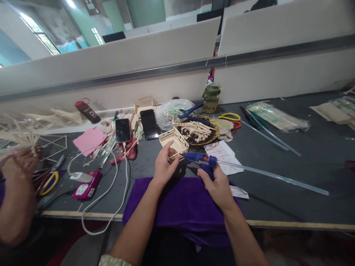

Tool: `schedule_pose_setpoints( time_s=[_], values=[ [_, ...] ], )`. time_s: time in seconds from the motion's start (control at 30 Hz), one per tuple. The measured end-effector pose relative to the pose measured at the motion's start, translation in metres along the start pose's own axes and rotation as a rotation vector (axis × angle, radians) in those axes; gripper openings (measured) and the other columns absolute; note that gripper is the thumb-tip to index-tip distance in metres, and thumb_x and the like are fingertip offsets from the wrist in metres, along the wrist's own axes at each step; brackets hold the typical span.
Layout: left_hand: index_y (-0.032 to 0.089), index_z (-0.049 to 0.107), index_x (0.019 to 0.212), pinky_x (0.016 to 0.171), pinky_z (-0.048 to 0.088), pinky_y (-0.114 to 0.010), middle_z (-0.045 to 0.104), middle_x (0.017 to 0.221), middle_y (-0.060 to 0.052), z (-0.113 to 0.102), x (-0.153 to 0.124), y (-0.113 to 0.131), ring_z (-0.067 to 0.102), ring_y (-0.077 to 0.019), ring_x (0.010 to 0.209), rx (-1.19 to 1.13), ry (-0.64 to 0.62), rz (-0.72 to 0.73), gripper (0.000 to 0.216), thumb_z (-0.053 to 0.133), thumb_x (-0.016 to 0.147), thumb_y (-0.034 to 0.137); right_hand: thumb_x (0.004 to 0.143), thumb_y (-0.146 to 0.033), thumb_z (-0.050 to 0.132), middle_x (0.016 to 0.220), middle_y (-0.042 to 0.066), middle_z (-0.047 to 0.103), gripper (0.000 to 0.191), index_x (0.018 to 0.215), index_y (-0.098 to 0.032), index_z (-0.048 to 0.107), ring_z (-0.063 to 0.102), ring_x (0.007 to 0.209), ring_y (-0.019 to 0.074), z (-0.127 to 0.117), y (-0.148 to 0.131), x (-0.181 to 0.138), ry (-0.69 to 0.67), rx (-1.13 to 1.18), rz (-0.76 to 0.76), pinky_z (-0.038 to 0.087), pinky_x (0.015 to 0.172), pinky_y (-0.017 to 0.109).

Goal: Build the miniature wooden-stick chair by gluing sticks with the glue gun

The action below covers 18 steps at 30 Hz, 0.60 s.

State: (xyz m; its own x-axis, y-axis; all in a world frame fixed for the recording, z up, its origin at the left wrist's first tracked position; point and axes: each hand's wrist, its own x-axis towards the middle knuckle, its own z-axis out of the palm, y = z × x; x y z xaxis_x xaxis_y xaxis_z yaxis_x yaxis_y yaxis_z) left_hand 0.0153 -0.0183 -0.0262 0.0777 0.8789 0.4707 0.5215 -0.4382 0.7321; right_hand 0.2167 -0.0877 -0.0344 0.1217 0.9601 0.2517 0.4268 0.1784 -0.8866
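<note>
My left hand (163, 167) is closed around the near corner of a small open box built of thin wooden sticks (174, 142), holding it just above the dark table (277, 162). My right hand (216, 184) grips a blue hot-glue gun (200, 161) whose nozzle points left at the stick box. A long clear glue stick (277, 177) juts out of the gun's back to the right. Both hands hover over a purple cloth (180, 203) at the near table edge.
A round tray of cut sticks (197, 132), two phones (123, 130), blue pliers (191, 111), a green jar (211, 97), packets of sticks (277, 117), a white cable (111, 195) and a pink sheet (89, 139) lie around. Another person's hand (19, 162) holds a stick frame at left. Grey partitions back the table.
</note>
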Motion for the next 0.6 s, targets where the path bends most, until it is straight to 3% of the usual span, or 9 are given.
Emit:
schedule_pose_setpoints(
  time_s=[0.6],
  values=[
    [0.023,0.047,0.139,0.087,0.049,-0.032,0.066,0.095,-0.002,-0.0009,0.0011,0.0013,0.063,-0.0164,0.089,0.022,-0.002,-0.001,0.058,0.067,0.085,0.022,0.095,-0.044,0.056,0.114,0.013,0.072,0.041,0.125,-0.017,0.059,0.067,0.108,0.0284,0.0009,0.0023,-0.0007,0.001,-0.028,-0.026,0.051,0.094,0.04]
  ],
)
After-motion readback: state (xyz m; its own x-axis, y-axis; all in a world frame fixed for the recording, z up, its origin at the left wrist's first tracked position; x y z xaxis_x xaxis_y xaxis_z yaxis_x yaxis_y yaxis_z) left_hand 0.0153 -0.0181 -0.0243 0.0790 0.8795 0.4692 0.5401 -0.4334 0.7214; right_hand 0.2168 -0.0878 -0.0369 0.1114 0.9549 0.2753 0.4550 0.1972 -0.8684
